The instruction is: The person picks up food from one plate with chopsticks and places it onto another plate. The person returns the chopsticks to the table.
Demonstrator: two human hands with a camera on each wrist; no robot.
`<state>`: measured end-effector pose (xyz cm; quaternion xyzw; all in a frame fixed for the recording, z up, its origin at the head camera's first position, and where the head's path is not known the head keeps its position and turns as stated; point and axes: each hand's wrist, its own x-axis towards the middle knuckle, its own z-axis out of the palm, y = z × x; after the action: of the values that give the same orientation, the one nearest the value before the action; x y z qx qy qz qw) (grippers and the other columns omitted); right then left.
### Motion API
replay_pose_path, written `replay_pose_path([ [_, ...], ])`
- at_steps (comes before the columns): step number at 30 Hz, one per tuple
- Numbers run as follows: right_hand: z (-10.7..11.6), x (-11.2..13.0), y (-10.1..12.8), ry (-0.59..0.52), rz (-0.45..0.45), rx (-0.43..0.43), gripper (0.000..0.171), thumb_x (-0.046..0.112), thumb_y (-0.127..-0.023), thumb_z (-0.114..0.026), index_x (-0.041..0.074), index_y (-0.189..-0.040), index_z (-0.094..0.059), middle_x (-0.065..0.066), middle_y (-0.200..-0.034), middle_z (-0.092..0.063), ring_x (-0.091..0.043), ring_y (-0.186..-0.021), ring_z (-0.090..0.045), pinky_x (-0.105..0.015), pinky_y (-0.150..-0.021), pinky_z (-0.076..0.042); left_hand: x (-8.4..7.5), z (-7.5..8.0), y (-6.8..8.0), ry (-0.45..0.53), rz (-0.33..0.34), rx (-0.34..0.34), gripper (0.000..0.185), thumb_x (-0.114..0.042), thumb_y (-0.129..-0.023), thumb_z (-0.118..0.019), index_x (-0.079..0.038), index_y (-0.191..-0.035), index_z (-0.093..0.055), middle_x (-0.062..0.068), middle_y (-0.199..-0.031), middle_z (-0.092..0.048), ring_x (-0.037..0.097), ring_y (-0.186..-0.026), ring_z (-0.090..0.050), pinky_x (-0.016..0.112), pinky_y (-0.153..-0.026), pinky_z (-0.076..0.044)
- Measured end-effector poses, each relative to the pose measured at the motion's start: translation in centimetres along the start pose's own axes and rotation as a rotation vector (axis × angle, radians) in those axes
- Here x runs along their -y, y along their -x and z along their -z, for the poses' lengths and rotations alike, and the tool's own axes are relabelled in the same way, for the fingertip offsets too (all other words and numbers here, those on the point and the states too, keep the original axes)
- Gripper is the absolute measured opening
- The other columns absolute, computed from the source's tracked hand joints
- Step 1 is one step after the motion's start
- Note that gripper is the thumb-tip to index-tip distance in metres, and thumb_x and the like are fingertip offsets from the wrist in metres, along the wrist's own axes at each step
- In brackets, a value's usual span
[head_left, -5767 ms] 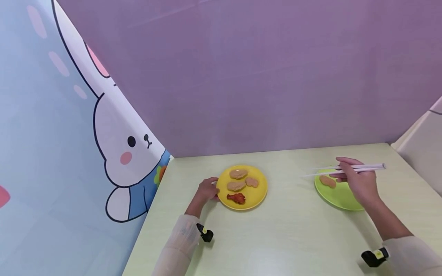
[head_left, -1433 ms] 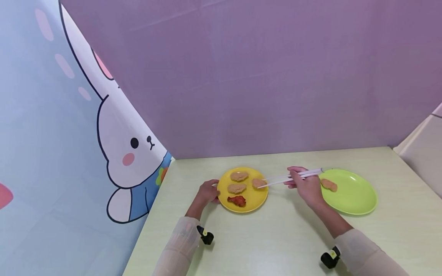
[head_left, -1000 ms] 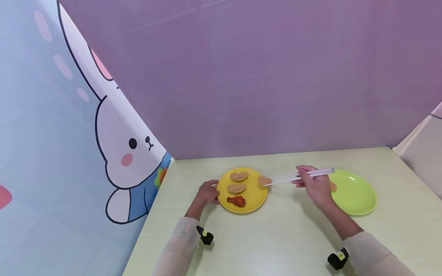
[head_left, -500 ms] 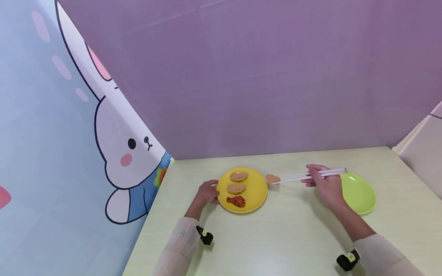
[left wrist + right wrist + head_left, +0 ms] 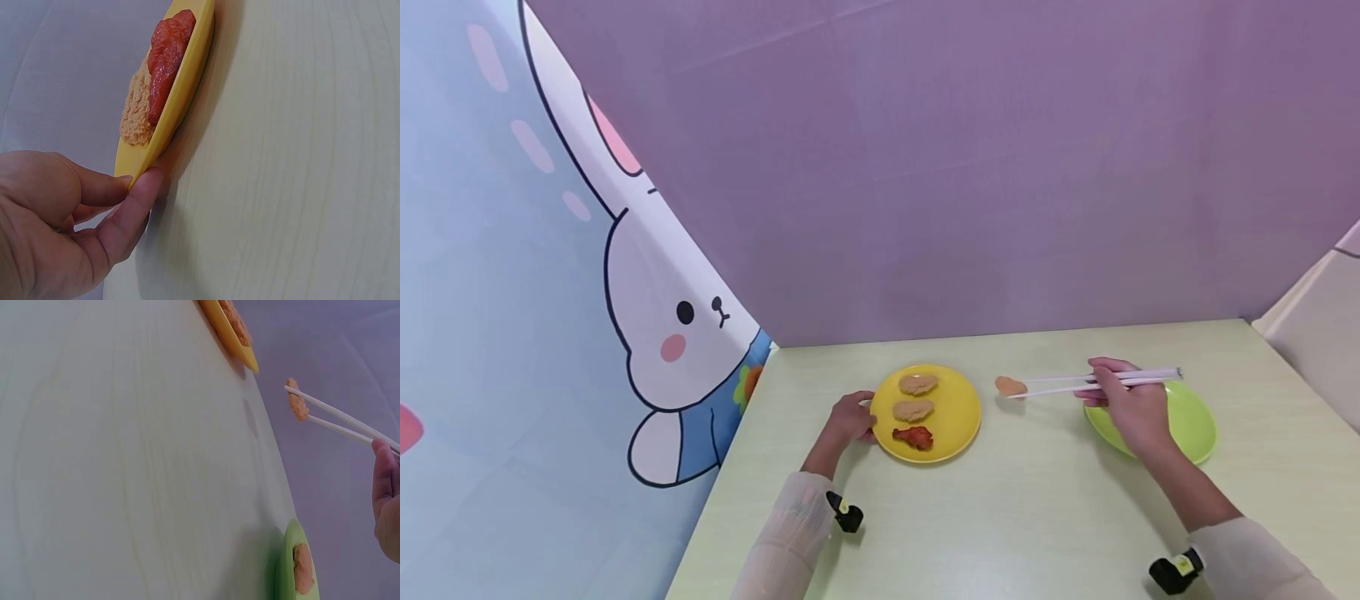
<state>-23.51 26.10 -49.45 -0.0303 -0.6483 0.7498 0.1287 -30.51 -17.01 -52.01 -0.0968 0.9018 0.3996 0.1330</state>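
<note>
My left hand [image 5: 852, 417] pinches the left rim of a yellow plate [image 5: 958, 417] between thumb and fingers. Two breaded tan food pieces, chicken nuggets [image 5: 913, 410] by their look, lie on it with a red chicken drumstick [image 5: 913, 437]. In my right hand [image 5: 1131, 408] is a pair of white chopsticks [image 5: 1060, 390]. Their tips grip another nugget [image 5: 1011, 387], held above the table between the two plates. Under the right hand sits a green plate [image 5: 1197, 425]; the right wrist view shows a nugget [image 5: 304, 569] on it, hidden by the hand in the head view.
The pale wooden table [image 5: 985, 525] reaches back to a purple wall panel [image 5: 970, 167]. A blue panel with a cartoon rabbit [image 5: 677, 333] borders the left side. Small black wrist cameras [image 5: 1176, 572] are worn at both sleeves.
The right hand came left from the green plate, and the chopsticks took a nugget from the yellow plate. They have since carried it right, off that plate. The left hand stays at the rim.
</note>
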Motion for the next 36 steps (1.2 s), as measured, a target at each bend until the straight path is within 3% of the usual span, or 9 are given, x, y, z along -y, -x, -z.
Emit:
replay_pose_path([
  [10, 2.3, 0.3, 0.1, -0.076, -0.012, -0.021, 0.013, 0.013, -0.099, -0.065, 0.02, -0.103, -0.076, 0.004, -0.082, -0.078, -0.015, -0.066, -0.077, -0.028, -0.061, -0.062, 0.0, -0.1, 0.0, 0.007, 0.003, 0.001, 0.053, -0.003, -0.09, -0.065, -0.012, -0.142, -0.059, 0.015, -0.115, -0.07, 0.014, -0.074, -0.071, 0.028, -0.066, -0.062],
  [17, 4.1, 0.6, 0.2, 0.009, 0.036, -0.096, 0.019, 0.011, -0.099, -0.063, 0.023, -0.1, -0.077, 0.009, -0.082, -0.077, -0.007, -0.064, -0.075, -0.022, -0.06, -0.06, -0.1, 0.0, 0.0, -0.017, -0.01, -0.002, 0.053, -0.004, -0.09, -0.066, -0.012, -0.142, -0.059, 0.014, -0.113, -0.072, 0.013, -0.073, -0.071, 0.027, -0.067, -0.061],
  [24, 5.3, 1.2, 0.4, -0.084, 0.031, -0.094, 0.022, 0.006, -0.1, -0.061, 0.021, -0.098, -0.078, 0.006, -0.08, -0.078, -0.01, -0.064, -0.075, -0.024, -0.057, -0.06, -0.1, 0.1, 0.0, 0.003, 0.011, 0.002, 0.053, -0.002, -0.09, -0.065, -0.012, -0.142, -0.058, 0.015, -0.113, -0.071, 0.014, -0.07, -0.071, 0.027, -0.063, -0.061],
  [31, 7.1, 1.6, 0.5, -0.066, 0.014, -0.107, 0.02, 0.01, -0.1, -0.061, 0.022, -0.098, -0.077, 0.007, -0.079, -0.078, -0.01, -0.063, -0.075, -0.024, -0.056, -0.059, 0.0, 0.1, -0.1, 0.005, 0.01, 0.003, 0.054, -0.002, -0.09, -0.065, -0.011, -0.143, -0.057, 0.014, -0.111, -0.071, 0.014, -0.071, -0.071, 0.027, -0.064, -0.061],
  [36, 8.3, 1.7, 0.6, -0.114, 0.033, -0.117, 0.022, 0.006, -0.1, -0.06, 0.019, -0.097, -0.078, 0.003, -0.078, -0.078, -0.012, -0.061, -0.075, -0.025, -0.055, -0.059, 0.0, 0.0, -0.1, 0.003, 0.002, 0.009, 0.055, -0.001, -0.09, -0.065, -0.011, -0.143, -0.057, 0.015, -0.112, -0.071, 0.014, -0.072, -0.071, 0.027, -0.064, -0.061],
])
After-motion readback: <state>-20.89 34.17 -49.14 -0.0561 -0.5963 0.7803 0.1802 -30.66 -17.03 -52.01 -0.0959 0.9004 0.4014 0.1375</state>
